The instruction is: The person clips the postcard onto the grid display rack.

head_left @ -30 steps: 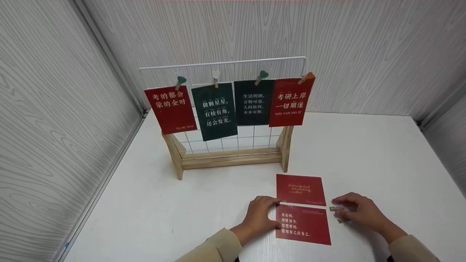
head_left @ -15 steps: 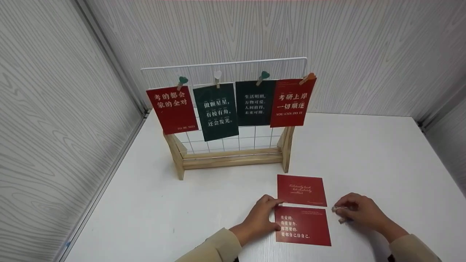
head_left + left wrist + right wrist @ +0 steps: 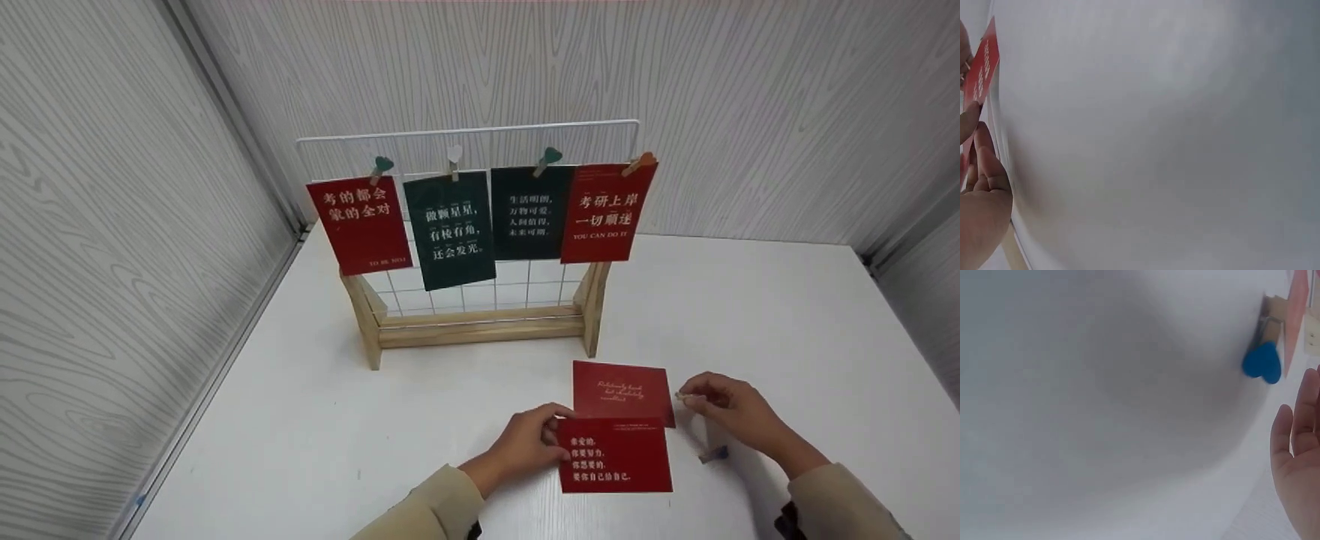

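My left hand [image 3: 517,450] pinches a red card [image 3: 649,461] with white lettering by its left edge, just above the table. The raised card also shows at the left of the left wrist view, between thumb and fingers. Behind it a second red card [image 3: 651,390] lies flat, its near edge partly covered. In my right hand [image 3: 739,416], a small wooden clip [image 3: 682,397] is pinched at the fingertips, right of the cards; most of it is hidden. Another clothespin, with a blue heart [image 3: 1264,363], lies on the table below that hand.
A white wire grid rack [image 3: 465,132] on a wooden base [image 3: 480,331] stands behind the cards. Two red and two green cards hang on it from heart-topped clothespins [image 3: 455,161]. Patterned panels [image 3: 480,60] border the white table [image 3: 262,435].
My left hand has picked up the nearer red card, which now overlaps the far one. My right hand has risen from the table with a clip, leaving the blue-heart clothespin behind.
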`<state>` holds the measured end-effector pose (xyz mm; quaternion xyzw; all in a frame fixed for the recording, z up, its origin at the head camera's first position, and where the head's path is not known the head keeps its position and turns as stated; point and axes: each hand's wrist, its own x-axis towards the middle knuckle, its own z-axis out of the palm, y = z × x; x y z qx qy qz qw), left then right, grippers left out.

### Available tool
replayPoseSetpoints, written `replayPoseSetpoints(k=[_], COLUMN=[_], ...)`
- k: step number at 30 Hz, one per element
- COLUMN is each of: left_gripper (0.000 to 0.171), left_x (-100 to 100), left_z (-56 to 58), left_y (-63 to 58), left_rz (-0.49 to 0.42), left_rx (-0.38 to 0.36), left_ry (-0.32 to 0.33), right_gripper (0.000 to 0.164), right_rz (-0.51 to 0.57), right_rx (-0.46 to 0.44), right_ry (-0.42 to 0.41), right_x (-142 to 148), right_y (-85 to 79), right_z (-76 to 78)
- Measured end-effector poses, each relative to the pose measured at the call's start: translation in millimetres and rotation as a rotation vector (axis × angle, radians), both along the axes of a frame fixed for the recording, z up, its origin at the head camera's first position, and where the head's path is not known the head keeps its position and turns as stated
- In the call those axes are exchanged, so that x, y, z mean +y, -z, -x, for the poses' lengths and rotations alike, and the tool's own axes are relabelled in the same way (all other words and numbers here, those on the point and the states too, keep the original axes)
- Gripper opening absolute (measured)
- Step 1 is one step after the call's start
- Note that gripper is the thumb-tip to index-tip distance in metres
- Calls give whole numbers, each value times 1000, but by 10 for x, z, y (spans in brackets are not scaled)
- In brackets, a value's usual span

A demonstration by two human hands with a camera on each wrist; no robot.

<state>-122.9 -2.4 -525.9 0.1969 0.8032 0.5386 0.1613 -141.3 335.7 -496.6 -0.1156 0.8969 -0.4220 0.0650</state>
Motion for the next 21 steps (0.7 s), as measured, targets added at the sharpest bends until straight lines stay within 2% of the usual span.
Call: replayPoseSetpoints(k=[4,9,16,21], left_gripper=[41,39,39,39], left_x=[-97,-224,-428,-578], left_z=[55,136,210,260], left_y=[-41,-83,-93,-106], left_rz=[-27,-61,-93,-75], left_rx=[11,-3,-24,-11], left_ry=[-58,-119,-143,-173], right_gripper=[16,18,22,25], right_rz=[34,65,79,105], right_rx=[13,10,36,84], right_ry=[-9,-20,-5,-38], right_x=[-109,-253,-455,-614], right_y=[-30,-48,-52,-62], right_z=[63,104,196,278])
